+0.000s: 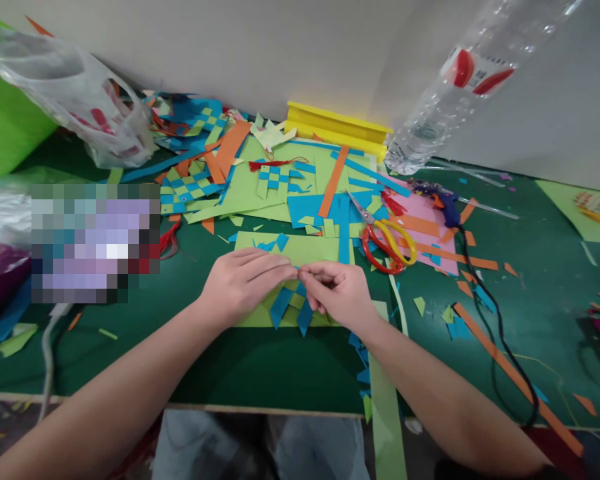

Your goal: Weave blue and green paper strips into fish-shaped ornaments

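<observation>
A small woven piece of blue and light green paper strips (297, 301) is between my hands, its cut blue ends pointing towards me. My left hand (247, 280) lies over its upper left part, fingers together and tips pressed on it. With thumb and forefinger my right hand (337, 288) pinches the same piece at its upper edge, where the fingertips of both hands meet. What exactly lies between the fingertips is hidden. Under the hands is a light green paper sheet (250, 244), with blue scraps near its top.
Red-and-yellow scissors (387, 243) lie partly open beyond my right hand. A glue gun (445, 207) trails a black cord at right. Finished woven pieces (275, 179) and strips cover the back, by a yellow holder (337, 127), a plastic bottle (430, 113) and a bag (80, 100).
</observation>
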Available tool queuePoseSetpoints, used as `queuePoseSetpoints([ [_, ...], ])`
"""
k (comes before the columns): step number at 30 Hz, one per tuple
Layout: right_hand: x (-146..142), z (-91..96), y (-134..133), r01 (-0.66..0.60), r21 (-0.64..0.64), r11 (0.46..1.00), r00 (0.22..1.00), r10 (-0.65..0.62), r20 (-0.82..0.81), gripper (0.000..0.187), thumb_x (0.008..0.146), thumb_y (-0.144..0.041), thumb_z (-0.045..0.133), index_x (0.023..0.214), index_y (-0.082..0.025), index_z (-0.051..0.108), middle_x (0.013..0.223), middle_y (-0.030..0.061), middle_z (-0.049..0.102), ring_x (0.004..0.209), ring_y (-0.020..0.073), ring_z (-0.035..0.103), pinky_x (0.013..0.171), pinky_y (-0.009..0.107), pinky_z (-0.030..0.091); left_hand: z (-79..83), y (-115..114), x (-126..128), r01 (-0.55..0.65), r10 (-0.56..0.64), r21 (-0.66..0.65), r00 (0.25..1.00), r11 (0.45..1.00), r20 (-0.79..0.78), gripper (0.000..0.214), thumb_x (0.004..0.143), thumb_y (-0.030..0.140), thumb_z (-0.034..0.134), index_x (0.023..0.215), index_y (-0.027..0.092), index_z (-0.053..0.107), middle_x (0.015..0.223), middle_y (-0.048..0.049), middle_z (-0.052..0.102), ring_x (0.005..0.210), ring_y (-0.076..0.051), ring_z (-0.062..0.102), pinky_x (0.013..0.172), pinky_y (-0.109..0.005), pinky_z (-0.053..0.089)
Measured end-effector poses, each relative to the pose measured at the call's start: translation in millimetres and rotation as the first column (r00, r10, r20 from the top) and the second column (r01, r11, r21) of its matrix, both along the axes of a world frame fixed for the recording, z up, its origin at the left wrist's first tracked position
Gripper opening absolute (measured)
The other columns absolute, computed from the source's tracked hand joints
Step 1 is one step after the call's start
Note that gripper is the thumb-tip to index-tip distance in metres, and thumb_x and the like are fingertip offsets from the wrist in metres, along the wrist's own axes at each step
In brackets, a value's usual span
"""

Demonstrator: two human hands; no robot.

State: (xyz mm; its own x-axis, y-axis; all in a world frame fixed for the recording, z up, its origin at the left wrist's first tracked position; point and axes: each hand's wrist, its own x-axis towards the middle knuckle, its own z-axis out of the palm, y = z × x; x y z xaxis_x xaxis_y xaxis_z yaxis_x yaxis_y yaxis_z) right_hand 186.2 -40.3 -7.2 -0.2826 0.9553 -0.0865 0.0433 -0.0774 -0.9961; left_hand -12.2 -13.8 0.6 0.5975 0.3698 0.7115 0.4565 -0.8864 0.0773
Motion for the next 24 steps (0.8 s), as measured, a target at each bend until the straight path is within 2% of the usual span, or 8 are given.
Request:
queuePoseSetpoints([
  [5,2.4,0.7,1.2,-0.029,0.012,1.000,0.999,0.029,-0.031,0.024,0.086,-0.039,0.064,0.086,-0.016,0.070,0.049,-0.0046,0.058,0.037,0.0034,0.045,0.038,0.016,0.036,-1.0,2.3,1.1,0.007,-0.006,-0.017,0.998,1.000,0.064,0.005,0.088,0.012,0.061,0.089,0.016,0.064,0.083,-0.0046,0.073,0.073,-0.015,0.069,0.066,-0.028,0.057],
  [11,3.1,3.5,2.0,-0.058,-0.016,0.998,0.998,0.058,-0.002,0.025,0.086,-0.040,0.064,0.084,-0.015,0.069,0.047,-0.0052,0.057,0.036,0.0032,0.044,0.037,0.015,0.034,-2.3,2.1,-0.7,0.005,-0.004,-0.020,0.999,1.000,0.038,0.006,0.090,0.015,0.058,0.090,0.017,0.064,0.083,-0.0048,0.074,0.073,-0.015,0.070,0.066,-0.028,0.057],
  [17,0.9,5.6,1.3,-0.035,-0.030,0.999,0.998,0.036,0.053,0.025,0.087,-0.039,0.062,0.081,-0.015,0.067,0.046,-0.0056,0.055,0.035,0.0036,0.043,0.037,0.016,0.033,-0.6,2.4,0.6,0.000,0.000,-0.004,1.000,1.000,0.011,0.008,0.091,0.016,0.056,0.088,0.017,0.064,0.081,-0.0037,0.073,0.072,-0.014,0.070,0.064,-0.027,0.056],
  [24,0.0,4.4,-1.1,-0.021,-0.009,1.000,0.998,0.022,0.056,0.022,0.087,-0.037,0.061,0.083,-0.016,0.066,0.046,-0.0060,0.055,0.036,0.0037,0.042,0.037,0.016,0.034,-4.4,2.2,-0.9,0.006,-0.005,-0.049,1.000,0.999,0.025,0.008,0.090,0.015,0.058,0.090,0.018,0.065,0.085,-0.0035,0.074,0.075,-0.015,0.070,0.067,-0.027,0.056],
])
